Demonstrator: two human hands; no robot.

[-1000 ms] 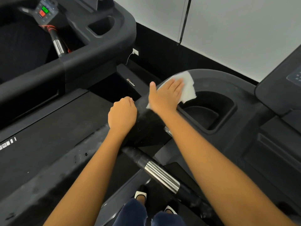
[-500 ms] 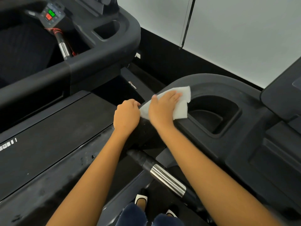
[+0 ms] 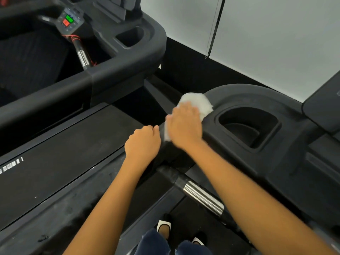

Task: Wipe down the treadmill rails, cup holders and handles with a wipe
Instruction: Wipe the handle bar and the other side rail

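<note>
Right grip (image 3: 184, 124), too blurred to read its curl, presses the crumpled white wipe (image 3: 199, 103) just left of the black D-shaped cup holder (image 3: 239, 115); clenched left grip (image 3: 142, 141) sits farther.
</note>
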